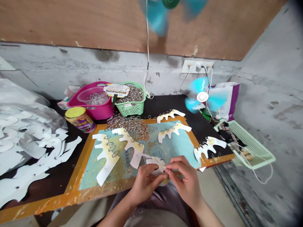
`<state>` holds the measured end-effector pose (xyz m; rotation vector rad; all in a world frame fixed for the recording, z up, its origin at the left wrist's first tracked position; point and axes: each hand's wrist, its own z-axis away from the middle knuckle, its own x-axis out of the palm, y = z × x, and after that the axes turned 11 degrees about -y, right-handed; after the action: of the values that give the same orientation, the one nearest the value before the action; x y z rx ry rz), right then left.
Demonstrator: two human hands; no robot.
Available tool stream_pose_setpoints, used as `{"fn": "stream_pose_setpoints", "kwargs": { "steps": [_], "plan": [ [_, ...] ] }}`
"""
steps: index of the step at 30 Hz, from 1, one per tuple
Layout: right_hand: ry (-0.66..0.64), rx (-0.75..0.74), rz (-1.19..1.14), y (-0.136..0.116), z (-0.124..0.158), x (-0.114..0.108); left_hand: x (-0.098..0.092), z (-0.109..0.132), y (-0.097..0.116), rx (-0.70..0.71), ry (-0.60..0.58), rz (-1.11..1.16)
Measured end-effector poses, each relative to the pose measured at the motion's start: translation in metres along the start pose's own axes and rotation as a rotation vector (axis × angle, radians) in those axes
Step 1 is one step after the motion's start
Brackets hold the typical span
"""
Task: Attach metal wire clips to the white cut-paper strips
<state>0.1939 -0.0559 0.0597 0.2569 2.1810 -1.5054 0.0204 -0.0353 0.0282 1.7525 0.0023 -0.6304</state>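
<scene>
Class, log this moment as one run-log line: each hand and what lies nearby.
left hand: holds white paper cutout | right hand: pinches its edge | nearby: loose metal rings

Past the left hand (146,184) and right hand (183,180), which pinch a paper cutout (155,164), more paper cutouts (106,154) lie flat on the painted board (78,186), low enough for a hand to pass over. Straight ahead, a heap of metal rings (129,126) comes first, with a pink tub (104,112) and a green basket (131,108) behind it. A can (80,119) blocks the way to the tub's front left. On the right, a small fan (202,97) stands on the black tabletop (170,102) (its cord climbs the wall). Paper scraps (26,142) bank up along the left side.
</scene>
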Motion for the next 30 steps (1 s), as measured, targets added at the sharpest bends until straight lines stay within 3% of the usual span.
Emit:
{"fn": "stream_pose_setpoints", "kwargs": {
  "steps": [6, 10, 14, 18, 21, 25, 30],
  "plan": [
    [-0.035, -0.192, 0.292, 0.006, 0.0, 0.006, 0.007, 0.0, 0.003, -0.041, 0.004, 0.005],
    [0.005, -0.252, 0.37, 0.01, 0.001, 0.011, 0.006, -0.002, 0.004, -0.075, -0.077, 0.063],
    [0.004, -0.084, 0.135, 0.006, 0.001, 0.013, 0.0, -0.002, 0.004, -0.006, -0.136, 0.042],
    [-0.128, 0.197, -0.158, -0.004, -0.003, 0.005, 0.001, 0.0, 0.002, 0.055, -0.08, 0.0],
    [-0.168, 0.305, -0.268, -0.007, -0.005, 0.0, 0.008, 0.003, -0.001, 0.056, -0.055, -0.001],
    [-0.022, 0.346, -0.496, -0.002, -0.003, 0.008, 0.018, 0.007, -0.006, -0.068, 0.001, 0.133],
    [0.093, 0.33, -0.678, 0.002, 0.001, 0.024, 0.012, 0.004, -0.005, -0.086, -0.069, 0.251]
  ]
}}
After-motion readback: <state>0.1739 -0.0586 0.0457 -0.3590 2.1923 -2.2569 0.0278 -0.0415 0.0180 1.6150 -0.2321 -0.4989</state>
